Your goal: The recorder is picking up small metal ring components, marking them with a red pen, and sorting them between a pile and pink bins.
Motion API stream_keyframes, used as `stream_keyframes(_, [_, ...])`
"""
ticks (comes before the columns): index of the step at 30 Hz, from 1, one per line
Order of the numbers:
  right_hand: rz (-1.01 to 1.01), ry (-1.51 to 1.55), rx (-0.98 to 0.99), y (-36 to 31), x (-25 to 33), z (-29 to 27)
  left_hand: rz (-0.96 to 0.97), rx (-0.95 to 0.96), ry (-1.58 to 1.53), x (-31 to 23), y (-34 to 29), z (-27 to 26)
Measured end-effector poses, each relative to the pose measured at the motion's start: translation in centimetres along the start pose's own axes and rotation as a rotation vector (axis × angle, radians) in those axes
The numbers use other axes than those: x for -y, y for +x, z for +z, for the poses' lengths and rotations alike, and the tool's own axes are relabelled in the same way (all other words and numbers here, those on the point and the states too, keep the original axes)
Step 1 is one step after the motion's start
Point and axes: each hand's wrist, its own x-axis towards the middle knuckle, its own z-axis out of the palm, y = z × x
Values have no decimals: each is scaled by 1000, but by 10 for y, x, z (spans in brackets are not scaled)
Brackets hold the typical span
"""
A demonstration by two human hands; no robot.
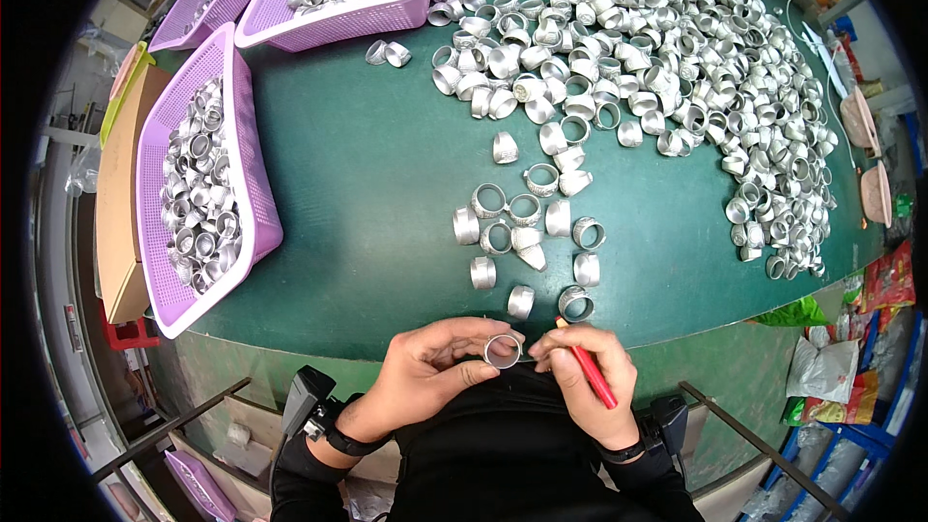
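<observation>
My left hand pinches a silver metal ring between thumb and fingers, just off the table's near edge, with its round opening turned up toward me. In my right hand is a slim red-handled tool, its red end pointing down toward my wrist. The tool's working tip is too small to make out, but my right fingertips are close beside the ring. Just beyond my hands, several loose rings lie on the green table, the nearest being a ring by my right fingers and another ring left of it.
A large heap of metal rings spreads over the table's far right. On the left stand a purple basket of rings, a second purple basket and a third purple basket. A cardboard box adjoins the nearest basket.
</observation>
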Motion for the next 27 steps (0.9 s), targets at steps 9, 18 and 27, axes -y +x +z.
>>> stream_keyframes(9, [-246,-177,75,1,3,1,-27,44,-209,-8,4,8])
stream_keyframes(18, [18,32,155,-3,11,5,487,-44,951,-20,6,17])
stream_keyframes(27, [166,11,262,-1,13,-1,513,6,921,-23,5,12])
